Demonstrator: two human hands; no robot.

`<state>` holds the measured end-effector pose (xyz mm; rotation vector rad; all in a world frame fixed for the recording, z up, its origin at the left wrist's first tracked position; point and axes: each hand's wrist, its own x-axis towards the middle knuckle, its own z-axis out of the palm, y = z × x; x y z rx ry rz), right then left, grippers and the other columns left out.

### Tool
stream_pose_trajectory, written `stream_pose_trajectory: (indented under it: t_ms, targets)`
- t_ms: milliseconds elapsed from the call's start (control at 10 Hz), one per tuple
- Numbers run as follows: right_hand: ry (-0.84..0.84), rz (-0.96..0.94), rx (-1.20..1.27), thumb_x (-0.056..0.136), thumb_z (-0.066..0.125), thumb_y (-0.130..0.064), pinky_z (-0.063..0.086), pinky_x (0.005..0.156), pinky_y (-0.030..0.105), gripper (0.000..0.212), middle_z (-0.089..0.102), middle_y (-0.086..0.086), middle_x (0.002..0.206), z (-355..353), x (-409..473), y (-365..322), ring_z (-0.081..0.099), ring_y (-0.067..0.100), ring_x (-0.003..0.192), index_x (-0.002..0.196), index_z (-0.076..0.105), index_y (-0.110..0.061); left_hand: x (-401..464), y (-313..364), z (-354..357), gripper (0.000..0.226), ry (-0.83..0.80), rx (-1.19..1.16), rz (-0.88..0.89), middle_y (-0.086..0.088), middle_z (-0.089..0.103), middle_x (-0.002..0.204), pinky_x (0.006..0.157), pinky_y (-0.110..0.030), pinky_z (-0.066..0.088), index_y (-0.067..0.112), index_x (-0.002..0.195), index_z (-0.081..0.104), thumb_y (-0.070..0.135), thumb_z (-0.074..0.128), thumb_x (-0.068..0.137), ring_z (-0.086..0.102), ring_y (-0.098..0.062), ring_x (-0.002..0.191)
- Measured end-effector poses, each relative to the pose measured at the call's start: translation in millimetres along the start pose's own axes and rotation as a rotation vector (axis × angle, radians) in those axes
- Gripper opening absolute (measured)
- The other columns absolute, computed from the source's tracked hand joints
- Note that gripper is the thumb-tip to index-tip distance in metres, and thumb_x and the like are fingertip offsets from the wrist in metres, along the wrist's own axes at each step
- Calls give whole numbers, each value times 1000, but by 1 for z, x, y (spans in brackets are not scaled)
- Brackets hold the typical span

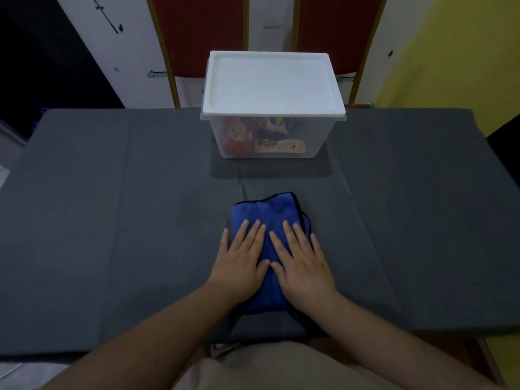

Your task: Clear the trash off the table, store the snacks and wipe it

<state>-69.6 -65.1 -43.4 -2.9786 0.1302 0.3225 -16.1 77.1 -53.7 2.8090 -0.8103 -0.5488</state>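
Head view, the only one I have.

Writing and labels: I see printed snack packets [247, 136] in red, yellow and orange through the wall of the clear plastic storage box [315, 136]. Their print is too blurred for me to read any brand or word. The flat white rectangular lid [271, 83] sits closed on the box and bears no label that I can make out.

Hands: my left hand [239, 261] lies flat, palm down, fingers spread, on the left part of the folded blue microfibre cloth with black edging [270, 212]. My right hand [302, 263] lies the same way on its right part, fingers spread. The thumbs nearly meet at the cloth's middle. Neither hand pinches anything; both press flat on the fabric. The little finger of the left hand reaches just past the cloth's left edge.

Where things are: the cloth lies on the near centre of the bench, the box at the far centre, well apart from the cloth, with bare surface between them.

Surface: the dark grey matte bench [112, 220] shows faint straight seams running front to back. I see no loose items on it besides the box and cloth.

Room: behind the bench stand two red panels with gold-coloured frames [197, 32], possibly chair backs. The wall behind is white with dark marks, a yellow wall [464, 52] is at the far right, and a dark area fills the far left. The light is dim.
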Motion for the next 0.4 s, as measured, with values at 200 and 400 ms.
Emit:
stream_pose_trajectory:
  t_ms: [200, 400]
  targets:
    - [-70, -11, -33, 89, 27, -48, 30, 104, 48, 61, 42, 7, 147, 12, 1, 7, 42, 22, 135, 141, 42, -20, -3, -10, 10, 70, -41, 60, -10, 9, -23, 154, 113, -48, -16, 30, 137, -26, 60, -10, 77, -30, -9, 137]
    - [-118, -64, -58, 75, -18, -54, -15, 112, 44, 73, -22, 0, 157, 12, 2, 8, -21, 13, 143, 143, -23, -27, 0, -3, 4, 65, -45, 119, -26, 4, -20, 157, 111, -47, -20, 22, 146, -18, 53, 9, 95, -25, -14, 141]
